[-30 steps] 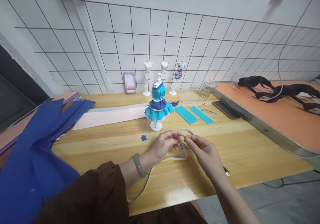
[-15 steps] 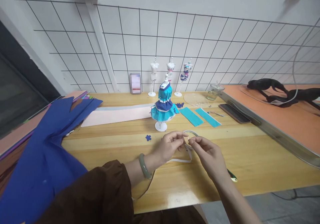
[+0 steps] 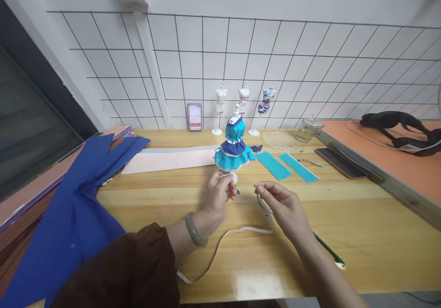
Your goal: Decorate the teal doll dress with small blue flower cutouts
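Observation:
My left hand (image 3: pixel 218 195), with a green bangle (image 3: pixel 195 230) on its wrist, is closed with fingers curled in. What it holds, if anything, is hidden. A small dark blue scrap (image 3: pixel 238 192) shows by its fingertips; whether it is held or lies on the table I cannot tell. To the right, my right hand (image 3: pixel 279 202) pinches thumb to forefinger on something too small to name. Beneath that hand lies a tape roll (image 3: pixel 264 204), partly covered, and a narrow white strip (image 3: pixel 237 229) trails leftward. Behind both hands stands a small dress form in a tiered blue dress (image 3: pixel 234 147).
Turquoise fabric pieces (image 3: pixel 274 165), a phone (image 3: pixel 340 163) and a lidded glass jar (image 3: pixel 305 131) lie to the right. Blue fabric (image 3: pixel 65 198) covers the left side. Three small dress forms (image 3: pixel 220 99) stand at the wall. A green-handled tool (image 3: pixel 330 248) is near my right forearm.
My hands have moved apart from their near-touching position; the left has drawn leftward and its fingers have curled in. The camera view has shifted slightly left, and more of the white strip shows.

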Demonstrator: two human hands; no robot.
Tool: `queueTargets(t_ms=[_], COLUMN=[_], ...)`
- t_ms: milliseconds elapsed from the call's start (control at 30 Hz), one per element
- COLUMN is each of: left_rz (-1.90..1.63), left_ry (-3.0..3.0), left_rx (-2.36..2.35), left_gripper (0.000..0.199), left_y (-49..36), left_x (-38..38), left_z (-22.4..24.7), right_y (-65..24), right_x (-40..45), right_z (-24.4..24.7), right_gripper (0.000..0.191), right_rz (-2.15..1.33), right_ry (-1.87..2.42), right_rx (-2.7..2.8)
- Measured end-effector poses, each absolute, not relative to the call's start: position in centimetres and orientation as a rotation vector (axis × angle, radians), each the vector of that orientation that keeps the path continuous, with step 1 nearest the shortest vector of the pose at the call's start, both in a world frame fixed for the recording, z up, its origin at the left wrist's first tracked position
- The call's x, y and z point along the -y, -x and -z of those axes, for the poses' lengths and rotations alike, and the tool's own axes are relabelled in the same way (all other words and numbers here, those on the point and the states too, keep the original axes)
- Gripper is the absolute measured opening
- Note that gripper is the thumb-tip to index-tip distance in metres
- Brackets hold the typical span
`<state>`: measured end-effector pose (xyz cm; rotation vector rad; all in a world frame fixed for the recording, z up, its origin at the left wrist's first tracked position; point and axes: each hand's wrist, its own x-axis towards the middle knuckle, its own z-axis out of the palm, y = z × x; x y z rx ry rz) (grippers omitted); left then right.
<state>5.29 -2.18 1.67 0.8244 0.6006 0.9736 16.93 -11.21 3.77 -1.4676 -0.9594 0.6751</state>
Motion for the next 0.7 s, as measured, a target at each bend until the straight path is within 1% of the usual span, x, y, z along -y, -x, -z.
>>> queueTargets(t_ms=[267,700], left_rz=[-0.900,-0.837], left_ry=[-0.730,-0.564], left_rx=[-0.592,-0.527], left_gripper=[0.019,0.022], left_y=[-5.2,-5.0], left_x=[2.8,1.4], left_z=[-2.7,-3.3], right_y=[-16.7,-15.7], right_x=[9.8,7.5], right_z=[-4.3,-5.2], right_gripper=[0.030,0.026], right_rz=[-0.665,-0.736], right_ry=[1.452,1.380], right_rx=[1.023,1.078])
